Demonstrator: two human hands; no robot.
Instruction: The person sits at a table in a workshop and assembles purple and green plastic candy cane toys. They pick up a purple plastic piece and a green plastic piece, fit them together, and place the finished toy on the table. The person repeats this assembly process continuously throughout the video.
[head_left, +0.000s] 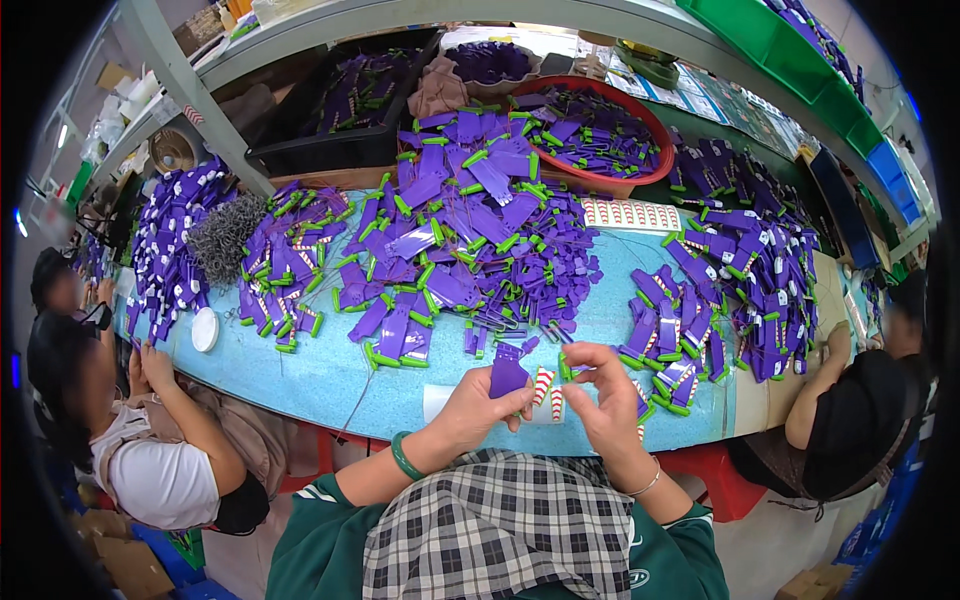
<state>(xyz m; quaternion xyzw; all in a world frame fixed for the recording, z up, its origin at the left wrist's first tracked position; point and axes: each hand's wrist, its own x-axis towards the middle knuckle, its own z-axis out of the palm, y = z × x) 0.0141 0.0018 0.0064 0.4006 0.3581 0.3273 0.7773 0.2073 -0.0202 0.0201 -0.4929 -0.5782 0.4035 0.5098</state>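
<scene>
My left hand (478, 408) is closed on a flat purple plastic piece (508, 370), thumb toward its lower edge. Close to its right, my right hand (603, 400) has its thumb and forefinger curled around a small spot with green in it; what they hold is too small to make out. Between the hands, red-and-white striped stickers (556, 404) show on a white sheet (436, 400) at the table's near edge. Purple pieces with green ends (405, 330) lie just beyond my left hand. More striped ones (662, 335) are heaped beyond my right hand.
A large purple-and-green heap (470, 220) covers the middle of the blue table (300, 380). Behind stand a red basin (662, 165) and a black crate (320, 150). Grey wire-like bundle (226, 240) and white lid (205, 330) lie left. Co-workers (160, 450) sit on both sides.
</scene>
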